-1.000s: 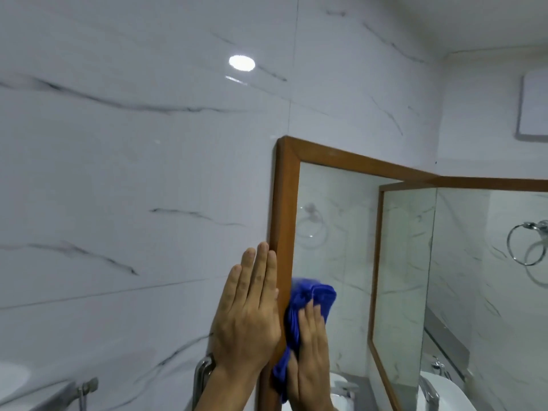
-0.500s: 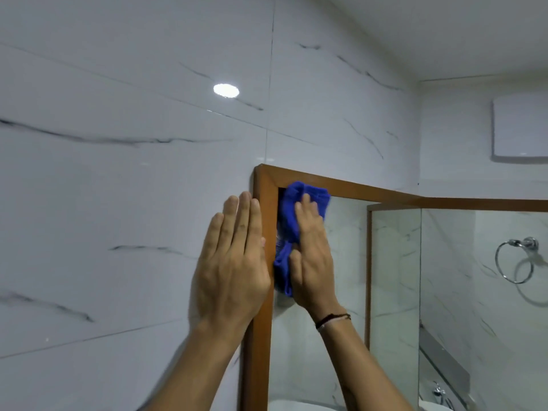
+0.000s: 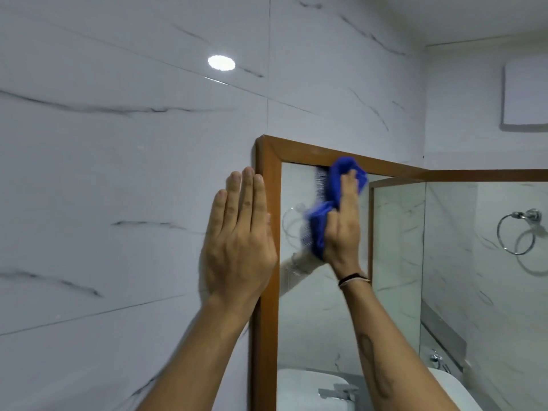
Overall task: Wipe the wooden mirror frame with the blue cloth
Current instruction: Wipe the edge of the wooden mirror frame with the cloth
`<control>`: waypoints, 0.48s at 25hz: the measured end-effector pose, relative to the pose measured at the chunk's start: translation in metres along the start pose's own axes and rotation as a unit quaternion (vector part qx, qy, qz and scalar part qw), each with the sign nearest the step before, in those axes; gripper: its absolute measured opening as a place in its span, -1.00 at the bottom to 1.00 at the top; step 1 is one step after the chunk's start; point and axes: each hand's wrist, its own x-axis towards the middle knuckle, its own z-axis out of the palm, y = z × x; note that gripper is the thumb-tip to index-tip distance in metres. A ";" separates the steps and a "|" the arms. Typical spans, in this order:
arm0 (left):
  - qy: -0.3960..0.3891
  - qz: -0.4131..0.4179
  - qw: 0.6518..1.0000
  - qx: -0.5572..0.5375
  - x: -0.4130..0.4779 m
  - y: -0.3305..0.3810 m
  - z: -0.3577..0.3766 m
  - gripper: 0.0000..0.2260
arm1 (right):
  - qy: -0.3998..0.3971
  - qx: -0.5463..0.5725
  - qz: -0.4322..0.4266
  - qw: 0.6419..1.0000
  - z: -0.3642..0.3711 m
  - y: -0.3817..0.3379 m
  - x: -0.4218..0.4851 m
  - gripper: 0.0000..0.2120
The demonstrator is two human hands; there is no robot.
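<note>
White marble-veined wall tiles [image 3: 118, 173] are seen, with a round ceiling light reflected [image 3: 221, 62] in them. A chrome towel ring [image 3: 517, 229] is fixed to the right-hand wall, below a white rectangular panel [image 3: 526, 96]. A white basin [image 3: 314, 390] with a chrome tap [image 3: 336, 391] is shown at the bottom edge.

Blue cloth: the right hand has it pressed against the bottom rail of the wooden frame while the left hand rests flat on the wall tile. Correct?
Not quite. The head view shows the right hand pressing the blue cloth at the top rail of the wooden frame, not the bottom. The left hand does rest flat on the wall tile.
</note>
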 end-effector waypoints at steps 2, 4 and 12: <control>0.002 -0.001 1.000 -0.008 0.002 0.001 0.000 -0.41 | 0.039 0.029 0.105 0.993 0.006 -0.016 0.002 -0.28; -0.001 0.002 1.000 -0.008 0.003 0.002 0.002 -0.42 | 0.024 0.032 0.037 0.999 0.031 -0.046 -0.013 -0.28; 0.000 0.005 0.999 -0.033 0.001 -0.001 0.002 -0.43 | 0.056 0.046 0.129 0.989 0.005 -0.024 0.003 -0.28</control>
